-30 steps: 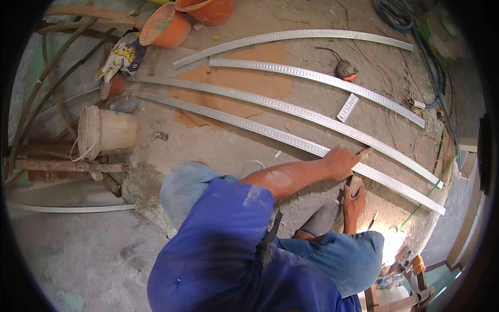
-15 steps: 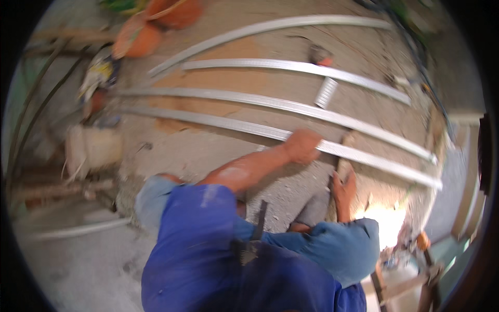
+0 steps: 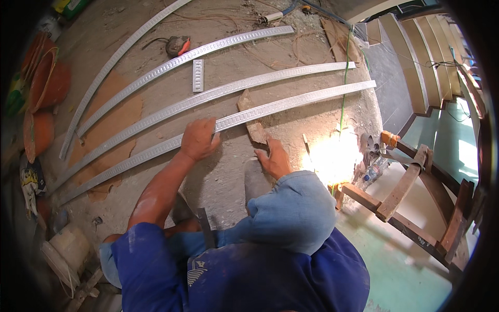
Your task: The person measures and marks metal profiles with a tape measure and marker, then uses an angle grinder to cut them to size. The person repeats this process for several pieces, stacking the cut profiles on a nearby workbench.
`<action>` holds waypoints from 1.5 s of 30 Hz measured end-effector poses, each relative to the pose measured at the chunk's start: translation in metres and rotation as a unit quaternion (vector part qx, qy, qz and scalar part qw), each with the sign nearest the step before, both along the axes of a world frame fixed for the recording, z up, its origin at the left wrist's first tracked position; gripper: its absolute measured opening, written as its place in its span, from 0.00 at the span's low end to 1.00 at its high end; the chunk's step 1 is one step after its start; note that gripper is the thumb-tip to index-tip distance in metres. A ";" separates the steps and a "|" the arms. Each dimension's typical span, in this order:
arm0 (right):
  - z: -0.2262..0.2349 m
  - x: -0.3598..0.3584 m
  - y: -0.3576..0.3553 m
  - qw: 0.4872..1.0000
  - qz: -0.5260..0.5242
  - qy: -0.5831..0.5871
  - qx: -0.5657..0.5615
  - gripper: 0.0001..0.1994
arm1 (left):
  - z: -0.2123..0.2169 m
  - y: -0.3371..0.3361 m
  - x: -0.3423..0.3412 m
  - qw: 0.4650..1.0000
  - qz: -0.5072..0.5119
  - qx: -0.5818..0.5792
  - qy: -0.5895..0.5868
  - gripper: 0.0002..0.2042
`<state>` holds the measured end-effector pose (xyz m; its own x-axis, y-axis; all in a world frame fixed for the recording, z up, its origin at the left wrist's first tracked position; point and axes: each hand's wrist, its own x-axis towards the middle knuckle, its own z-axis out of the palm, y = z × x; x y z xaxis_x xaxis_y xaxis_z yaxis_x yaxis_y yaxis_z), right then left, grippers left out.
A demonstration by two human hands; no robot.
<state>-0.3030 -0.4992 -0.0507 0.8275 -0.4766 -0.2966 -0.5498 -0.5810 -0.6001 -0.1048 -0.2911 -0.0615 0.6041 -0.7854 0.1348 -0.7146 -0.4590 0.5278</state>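
My left hand (image 3: 199,139) is closed around the nearest metal strip (image 3: 296,105), a long, slotted, silvery channel. Below that strip's right half, a flat piece of wood (image 3: 257,132) passes crosswise under it, its far end near the second strip (image 3: 270,80). My right hand (image 3: 275,160) is at the wood's near end, thumb and fingers apart, fingertips touching or almost touching it. Farther off lie a third strip (image 3: 208,50) and a fourth strip (image 3: 106,69). A short slotted piece (image 3: 198,76) rests between the second and third strips.
A tape measure (image 3: 178,47) sits beyond the third strip. Orange buckets (image 3: 41,88) and a pale container (image 3: 67,255) stand left. Bright light falls on the floor right of my knee. A wooden frame (image 3: 400,192) and stairs (image 3: 410,57) are at right. A green cord (image 3: 344,99) crosses the strips.
The view has swung right and steadied, so everything appears farther left and turned. My left hand stays on the nearest strip; my right hand remains by the wood's near end.
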 end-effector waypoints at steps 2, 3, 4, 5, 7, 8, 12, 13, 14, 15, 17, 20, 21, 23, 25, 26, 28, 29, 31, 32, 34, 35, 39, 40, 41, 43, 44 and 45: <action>-0.004 -0.004 0.004 1.000 0.000 -0.010 -0.008 0.32 | 0.004 0.003 0.001 0.999 -0.006 0.025 0.032 0.24; -0.007 -0.005 0.005 1.000 0.000 -0.015 -0.012 0.32 | 0.003 0.003 0.002 0.999 -0.010 0.026 0.035 0.24; -0.012 -0.005 0.007 0.999 -0.003 -0.024 -0.025 0.32 | 0.003 0.002 0.003 0.999 -0.017 0.027 0.038 0.24; -0.016 -0.005 0.008 0.999 -0.007 -0.034 -0.038 0.31 | 0.003 0.002 0.004 0.999 -0.023 0.029 0.040 0.24; -0.020 -0.002 0.008 0.997 -0.017 -0.054 -0.043 0.31 | 0.001 -0.002 0.005 0.999 -0.036 0.016 0.035 0.24; -0.020 0.001 0.008 0.997 -0.025 -0.066 -0.036 0.31 | 0.000 -0.006 0.005 0.998 -0.045 0.007 0.034 0.23; -0.014 0.012 0.009 0.998 -0.027 -0.052 0.039 0.30 | -0.002 -0.026 0.004 0.998 -0.053 -0.020 0.036 0.22; -0.009 0.010 0.007 0.998 -0.022 -0.045 0.032 0.30 | -0.005 -0.033 0.003 0.997 -0.054 -0.023 0.047 0.22; -0.004 0.011 0.007 0.999 -0.013 -0.041 0.030 0.30 | -0.005 -0.038 0.003 0.997 -0.050 -0.021 0.055 0.22; 0.004 0.009 0.004 0.999 -0.003 -0.036 0.029 0.30 | -0.004 -0.043 0.001 0.997 -0.048 -0.011 0.058 0.22; 0.010 -0.007 -0.003 0.999 -0.006 -0.045 0.027 0.28 | 0.002 -0.050 0.001 0.997 -0.046 0.015 0.061 0.22; 0.003 -0.055 -0.017 0.992 -0.035 -0.113 -0.050 0.24 | -0.002 -0.048 0.002 0.997 -0.063 0.005 0.042 0.24; 0.005 -0.074 -0.024 0.985 -0.054 -0.133 -0.100 0.22 | -0.004 -0.046 0.003 0.997 -0.062 -0.001 0.039 0.24; 0.030 -0.104 -0.036 0.956 -0.286 -0.027 -0.062 0.20 | -0.001 -0.044 0.003 0.997 -0.067 -0.006 0.036 0.26; 0.046 -0.137 -0.060 0.913 -0.401 0.041 -0.068 0.24 | 0.006 -0.046 0.002 0.998 -0.064 -0.005 0.009 0.27; 0.044 -0.152 -0.063 0.898 -0.396 -0.020 -0.191 0.24 | 0.008 -0.045 0.002 0.998 -0.059 -0.005 -0.005 0.27; 0.043 -0.176 -0.068 0.898 -0.373 0.152 -0.178 0.31 | 0.005 -0.047 0.000 0.998 -0.046 -0.009 -0.030 0.27; 0.036 -0.181 -0.067 0.903 -0.365 0.164 -0.159 0.32 | 0.005 -0.048 0.000 0.999 -0.044 -0.018 -0.027 0.27; 0.018 -0.187 -0.064 0.910 -0.347 0.189 -0.123 0.34 | 0.006 -0.048 0.000 0.998 -0.039 -0.037 -0.022 0.27; 0.003 -0.195 -0.063 0.907 -0.350 0.155 -0.175 0.34 | 0.010 -0.053 0.000 0.997 -0.042 -0.060 -0.030 0.27; -0.019 -0.210 -0.082 0.928 -0.319 0.121 -0.152 0.29 | 0.018 -0.059 -0.009 0.995 -0.065 -0.068 -0.044 0.26; -0.020 -0.208 -0.086 0.938 -0.302 0.104 -0.138 0.27 | 0.027 -0.062 -0.014 0.993 -0.076 -0.070 -0.051 0.25; 0.004 -0.175 -0.093 0.941 -0.332 -0.065 -0.001 0.22 | 0.030 -0.078 -0.055 0.973 -0.148 -0.146 0.099 0.19; 0.019 -0.168 -0.086 0.933 -0.342 -0.100 0.039 0.20 | 0.030 -0.083 -0.069 0.958 -0.174 -0.168 0.155 0.19; 0.037 -0.160 -0.079 0.922 -0.353 -0.135 0.077 0.19 | 0.036 -0.089 -0.083 0.947 -0.168 -0.118 0.249 0.19; 0.088 -0.119 -0.068 0.921 -0.347 -0.130 0.123 0.18 | 0.051 -0.112 -0.105 0.895 -0.138 -0.039 0.422 0.21; 0.101 -0.112 -0.068 0.919 -0.346 -0.107 0.159 0.19 | 0.066 -0.124 -0.113 0.856 -0.119 -0.007 0.503 0.23; 0.115 -0.101 -0.070 0.916 -0.338 -0.086 0.196 0.20 | 0.078 -0.134 -0.119 0.810 -0.094 0.023 0.578 0.25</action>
